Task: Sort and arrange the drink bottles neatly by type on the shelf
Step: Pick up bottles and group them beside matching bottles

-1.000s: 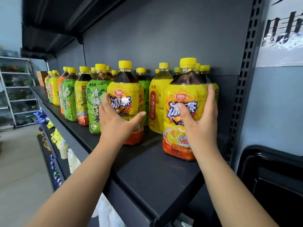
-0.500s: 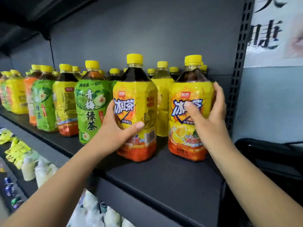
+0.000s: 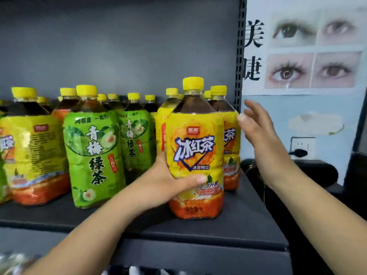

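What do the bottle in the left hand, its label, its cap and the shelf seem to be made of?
The bottle: probably clear plastic; dark tea shows through its shoulder. The label: thin glossy plastic film, wrinkled and shiny. The cap: opaque yellow plastic, it seems. The shelf: likely painted metal, matt dark grey, thin flat edge.

The front bottle hides most of the rear bottle just behind it. It also hides the left hand's fingers; only the thumb shows. Right of it, the right hand is blurred. Far left, the frame cuts off a green bottle.
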Demonstrator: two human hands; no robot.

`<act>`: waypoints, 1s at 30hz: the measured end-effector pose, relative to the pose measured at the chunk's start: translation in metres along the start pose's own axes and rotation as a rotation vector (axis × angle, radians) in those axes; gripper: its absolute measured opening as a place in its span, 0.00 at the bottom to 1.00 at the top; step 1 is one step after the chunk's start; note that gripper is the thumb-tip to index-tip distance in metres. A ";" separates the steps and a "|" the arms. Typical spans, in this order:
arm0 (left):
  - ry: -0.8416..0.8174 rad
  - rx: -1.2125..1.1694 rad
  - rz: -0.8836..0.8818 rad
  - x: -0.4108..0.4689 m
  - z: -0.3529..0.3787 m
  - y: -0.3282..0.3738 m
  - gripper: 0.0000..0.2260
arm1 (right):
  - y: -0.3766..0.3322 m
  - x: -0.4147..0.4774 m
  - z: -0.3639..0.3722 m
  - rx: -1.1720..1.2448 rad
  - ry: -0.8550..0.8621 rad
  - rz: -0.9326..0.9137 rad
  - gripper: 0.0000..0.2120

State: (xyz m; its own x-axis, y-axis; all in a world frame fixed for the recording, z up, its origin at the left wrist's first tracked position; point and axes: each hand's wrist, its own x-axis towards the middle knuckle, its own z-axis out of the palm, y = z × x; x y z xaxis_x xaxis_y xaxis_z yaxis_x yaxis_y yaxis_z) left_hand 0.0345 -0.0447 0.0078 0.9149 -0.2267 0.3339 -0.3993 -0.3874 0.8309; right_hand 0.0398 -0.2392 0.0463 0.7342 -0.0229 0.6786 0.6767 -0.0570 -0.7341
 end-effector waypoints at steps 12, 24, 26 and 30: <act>0.342 0.038 0.051 0.046 -0.026 0.034 0.27 | -0.011 0.012 0.005 0.030 0.086 -0.138 0.16; 0.451 -0.035 -0.119 0.145 -0.045 0.021 0.27 | -0.003 0.014 0.002 0.096 0.069 -0.143 0.17; 0.448 -0.023 -0.086 0.139 -0.047 0.023 0.24 | -0.001 0.015 0.002 0.094 0.075 -0.135 0.13; 0.429 0.076 -0.042 0.117 -0.047 0.035 0.21 | 0.001 0.016 0.002 0.090 0.087 -0.137 0.11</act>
State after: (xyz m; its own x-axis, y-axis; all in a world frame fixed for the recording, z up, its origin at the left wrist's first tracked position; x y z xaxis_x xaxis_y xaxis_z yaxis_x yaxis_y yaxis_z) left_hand 0.1305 -0.0431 0.0970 0.8657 0.1761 0.4685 -0.3499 -0.4563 0.8182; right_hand 0.0523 -0.2380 0.0567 0.6301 -0.1077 0.7690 0.7749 0.0239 -0.6316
